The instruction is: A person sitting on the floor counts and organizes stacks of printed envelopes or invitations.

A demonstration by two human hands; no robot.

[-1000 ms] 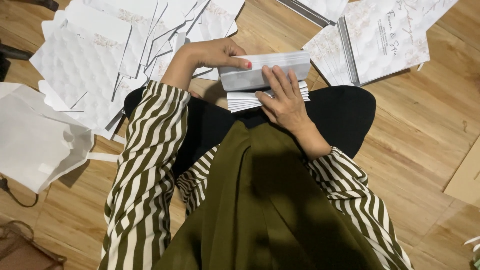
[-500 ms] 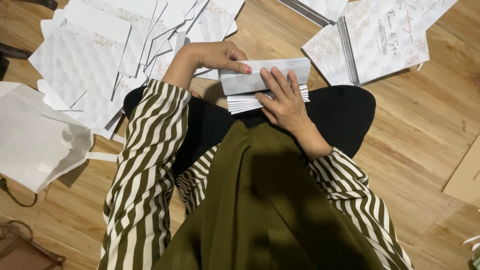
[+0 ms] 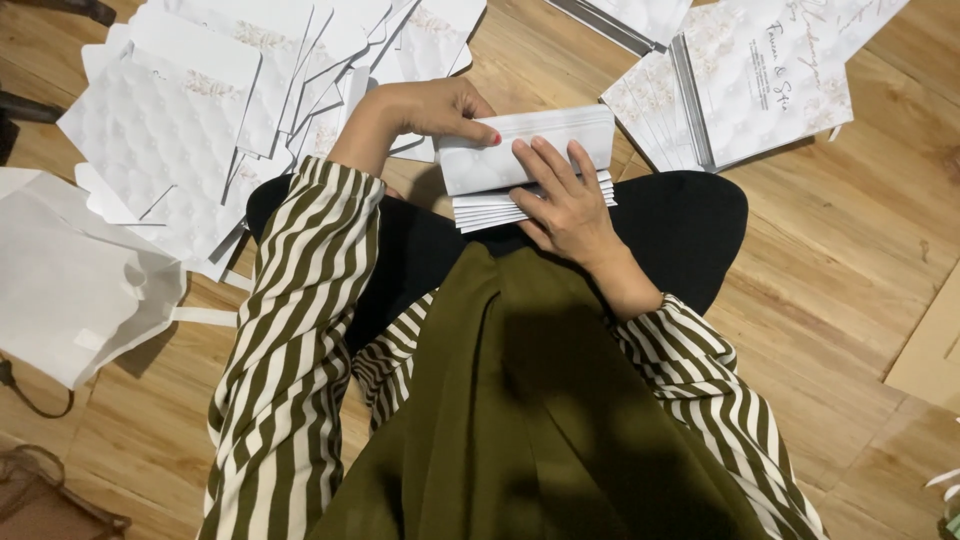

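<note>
I sit on a wooden floor with a stack of white folded cards (image 3: 530, 205) resting on my black-clad lap. My left hand (image 3: 440, 108) pinches the left end of the top white card (image 3: 500, 150), which is lifted and bent over the stack. My right hand (image 3: 565, 195) lies flat on the stack with fingers spread, pressing against the same top card. Both arms wear olive-and-cream striped sleeves.
A spread of white quilted-pattern cards (image 3: 190, 130) covers the floor at the upper left. More printed white cards (image 3: 760, 80) lie stacked at the upper right. A white fabric bag (image 3: 70, 280) sits at the left. A tan board edge (image 3: 930, 350) shows at the right.
The top card has shifted slightly under my fingers; my hands stay at the stack on my lap.
</note>
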